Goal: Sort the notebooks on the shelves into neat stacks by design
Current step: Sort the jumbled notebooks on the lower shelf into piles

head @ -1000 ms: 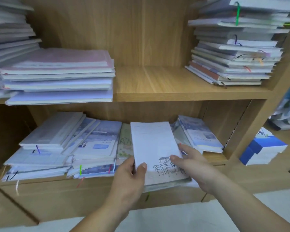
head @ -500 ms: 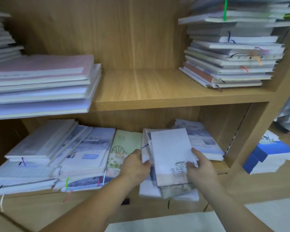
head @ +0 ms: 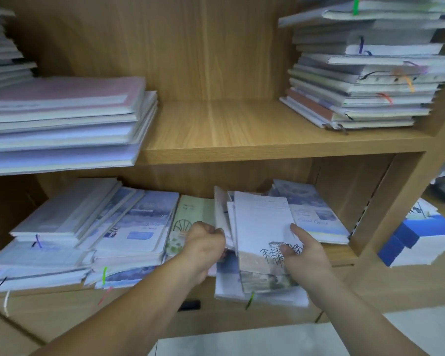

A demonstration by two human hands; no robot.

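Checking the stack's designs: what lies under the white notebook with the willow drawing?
Under the willow notebook sit a landscape-cover notebook and bluish-white ones, a green ribbon hanging out. Their covers are mostly hidden, so designs cannot be told.

Notebooks (head: 263, 232) on lower shelf (head: 342, 255); stacks L & R.

On the lower shelf (head: 342, 256), left hand (head: 204, 246) and right hand (head: 301, 254) hold notebooks (head: 262, 224).

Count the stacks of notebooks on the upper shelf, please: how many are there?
3. A grey stack is at the far left edge, partly cut off. A pink-topped stack is beside it. A tall untidy stack is at the right. More may lie outside the frame.
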